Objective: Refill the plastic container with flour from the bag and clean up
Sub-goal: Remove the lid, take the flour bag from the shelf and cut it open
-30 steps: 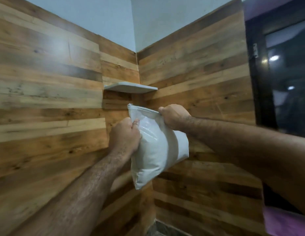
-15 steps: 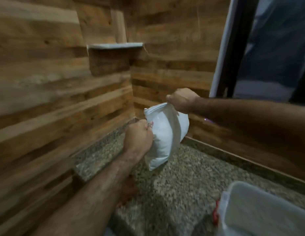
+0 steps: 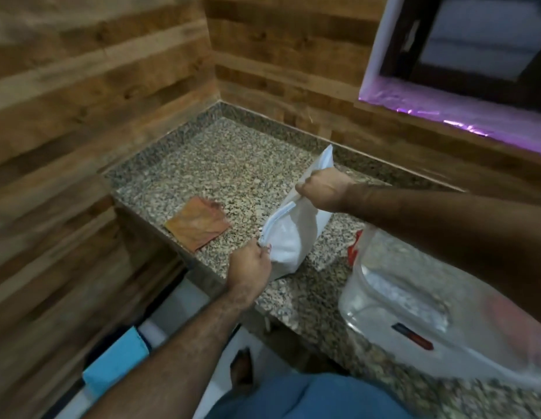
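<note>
A white flour bag (image 3: 293, 234) stands on the speckled granite counter (image 3: 233, 164), its zip-sealed top edge running between my two hands. My left hand (image 3: 251, 267) pinches the near end of that top edge. My right hand (image 3: 322, 192) grips the far end, with one corner of the bag sticking up behind it. A clear plastic container (image 3: 414, 316) with a red clip on its side sits on the counter at the right, partly hidden under my right forearm. White flour shows inside the container.
An orange-brown folded cloth (image 3: 198, 226) lies on the counter left of the bag. Wood-panelled walls (image 3: 82, 116) close in at the left and back. A dark window with a purple-lit sill (image 3: 444, 113) is at the upper right. The counter's front edge drops to the floor, where a light blue object (image 3: 115, 364) sits.
The view has swung down from the wall to the counter. Both hands brought the bag down from mid-air until it stands on the counter, still held at its top edge.
</note>
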